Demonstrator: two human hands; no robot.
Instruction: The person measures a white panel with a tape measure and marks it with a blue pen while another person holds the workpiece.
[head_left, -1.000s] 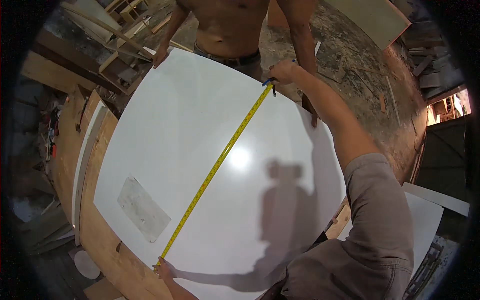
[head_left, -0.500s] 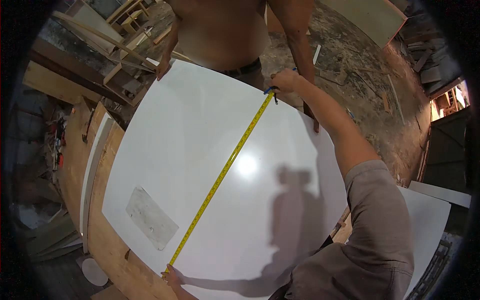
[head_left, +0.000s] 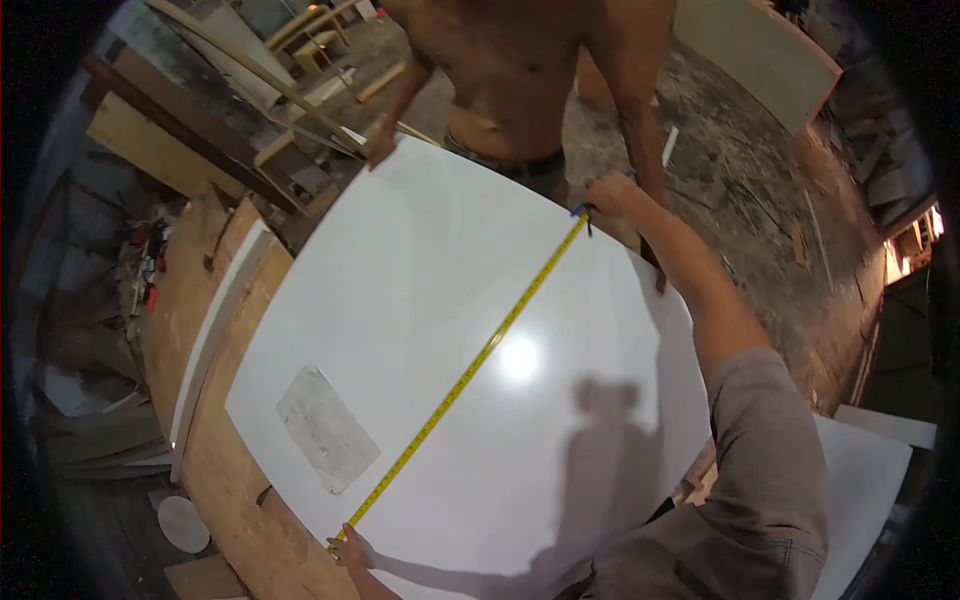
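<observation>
The person's left hand (head_left: pixel 347 551) pinches one end of a yellow tape measure (head_left: pixel 455 392) at the near edge of a white board (head_left: pixel 450 250), while the right hand (head_left: pixel 612 197) is clenched around its blue end at the far edge. The tape runs slantwise across the board, right of a grey patch (head_left: pixel 328 430); beyond, a co-worker (head_left: pixel 500 95) holds the board's far side, and a wooden table (head_left: pixel 215 500) shows at left.
</observation>
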